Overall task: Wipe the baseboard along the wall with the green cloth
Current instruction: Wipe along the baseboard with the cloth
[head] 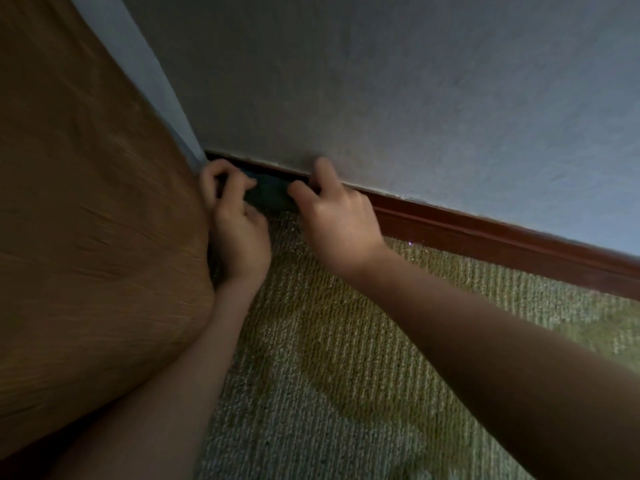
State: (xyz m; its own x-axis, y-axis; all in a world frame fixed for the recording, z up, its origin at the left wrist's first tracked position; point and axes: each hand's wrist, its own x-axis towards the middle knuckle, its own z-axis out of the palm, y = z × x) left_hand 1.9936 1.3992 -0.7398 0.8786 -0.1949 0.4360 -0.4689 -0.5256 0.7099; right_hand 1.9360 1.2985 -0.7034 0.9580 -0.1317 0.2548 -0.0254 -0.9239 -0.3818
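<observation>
No text, label, brand, number or sign could be read anywhere in the view.

Wall (381,98) at the back, baseboard (485,237) along its foot, carpet (346,358) in front. Curtain (86,202) at left, touching the left hand (235,230). Cloth (270,195) against the baseboard near the corner, between both hands. Right hand (336,216) just right of the cloth, touching baseboard and wall.
</observation>
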